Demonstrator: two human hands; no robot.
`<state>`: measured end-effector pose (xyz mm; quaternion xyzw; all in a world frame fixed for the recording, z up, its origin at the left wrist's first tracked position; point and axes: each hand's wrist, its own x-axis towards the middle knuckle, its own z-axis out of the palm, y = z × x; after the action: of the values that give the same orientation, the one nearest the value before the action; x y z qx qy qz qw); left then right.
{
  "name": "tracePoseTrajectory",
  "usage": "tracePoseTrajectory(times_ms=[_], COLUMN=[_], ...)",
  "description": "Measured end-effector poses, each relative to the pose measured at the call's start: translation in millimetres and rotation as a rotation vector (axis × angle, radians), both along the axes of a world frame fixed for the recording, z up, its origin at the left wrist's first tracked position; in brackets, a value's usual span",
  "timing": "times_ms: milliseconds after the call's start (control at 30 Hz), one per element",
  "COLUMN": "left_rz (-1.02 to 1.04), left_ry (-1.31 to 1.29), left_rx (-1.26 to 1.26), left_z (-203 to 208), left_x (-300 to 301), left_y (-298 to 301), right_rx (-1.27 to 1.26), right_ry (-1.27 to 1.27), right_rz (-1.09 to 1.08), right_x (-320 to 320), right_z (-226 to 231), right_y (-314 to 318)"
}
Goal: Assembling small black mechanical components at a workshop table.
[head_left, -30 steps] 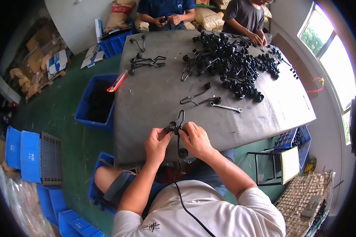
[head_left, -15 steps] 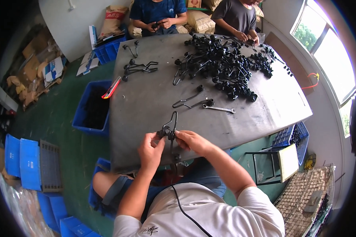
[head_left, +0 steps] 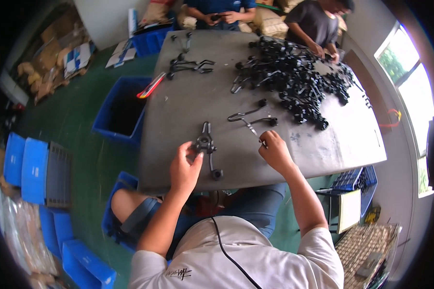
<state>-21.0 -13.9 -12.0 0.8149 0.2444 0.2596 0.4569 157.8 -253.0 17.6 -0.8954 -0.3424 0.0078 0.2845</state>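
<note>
Wrench (head_left: 252,129), aimed toward eleven o'clock, is pinched in right hand (head_left: 276,149); bracket (head_left: 205,140), at that hand's nine, in left hand (head_left: 184,166).

Black script-style lettering (head_left: 179,273) marks the wearer's left chest on a white shirt (head_left: 246,250). Across the table (head_left: 188,101), a small pale emblem (head_left: 237,3) sits on a co-worker's dark blue shirt (head_left: 217,6), too tiny to make out. Faint light characters show on two upright blue crate panels (head_left: 14,159) at left, their wording unclear at this size. Blue-and-white printed cardboard (head_left: 79,59) lies farther back, its print illegible, while red print on a sack (head_left: 154,13) is blurred and cropped by the upper edge.
</note>
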Motion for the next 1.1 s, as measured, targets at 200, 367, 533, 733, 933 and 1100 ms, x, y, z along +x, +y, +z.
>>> tracePoseTrajectory(times_ms=[200,367,533,733,933,1100], left_rz=[-0.055,-0.074,-0.074,-0.091,-0.109,-0.051], left_ry=[-0.097,-0.097,-0.078,-0.106,-0.188,-0.125], left_rx=[-0.010,0.088,0.060,0.027,0.040,0.197], left_z=[-7.9,-13.0,-6.5,-1.2,-12.3,-9.8], left_x=[0.9,-2.8,-4.3,-5.9,-0.6,-5.2], left_y=[-3.2,3.1,1.2,0.7,2.9,-2.0], right_rx=[0.579,0.392,0.450,0.407,0.731,0.852], right_ry=[0.494,0.032,-0.040,0.239,1.216,0.195], right_rz=[-0.059,0.168,0.262,0.139,-0.073,-0.065], right_x=[-54.0,-80.6,-93.0,-75.5,-12.4,-63.7], right_z=[-31.7,-19.1,-6.4,7.4,-9.4,-21.1], right_y=[19.3,40.3,52.7,71.1,85.4,69.8])
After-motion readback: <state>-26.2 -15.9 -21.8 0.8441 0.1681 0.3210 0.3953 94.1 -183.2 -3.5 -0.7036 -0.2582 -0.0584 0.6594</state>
